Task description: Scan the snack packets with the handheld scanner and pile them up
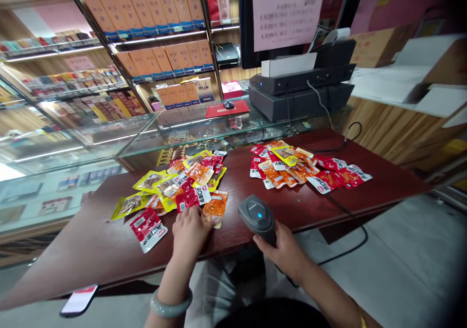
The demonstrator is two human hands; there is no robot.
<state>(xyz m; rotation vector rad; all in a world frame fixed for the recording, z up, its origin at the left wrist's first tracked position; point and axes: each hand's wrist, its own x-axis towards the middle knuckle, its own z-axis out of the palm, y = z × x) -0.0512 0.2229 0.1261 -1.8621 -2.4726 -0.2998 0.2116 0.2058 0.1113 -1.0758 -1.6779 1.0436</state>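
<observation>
My left hand (188, 230) rests on the dark red table (255, 206), fingers curled onto the near edge of an orange snack packet (216, 207). That packet lies at the front of a left pile of red, yellow and orange snack packets (175, 187). My right hand (282, 250) grips the handle of a grey barcode scanner (257, 216) with a blue light, its head pointing at the table between the piles. A second pile of snack packets (306, 167) lies to the right, apart from both hands. A jade-coloured bangle (170, 308) is on my left wrist.
A phone (78, 301) lies at the table's near left edge. Beyond the table is a glass counter (153, 133) with a black register and printer (302, 82), shelves of boxes (153, 26) behind. A black cable (350, 216) runs over the table's right side.
</observation>
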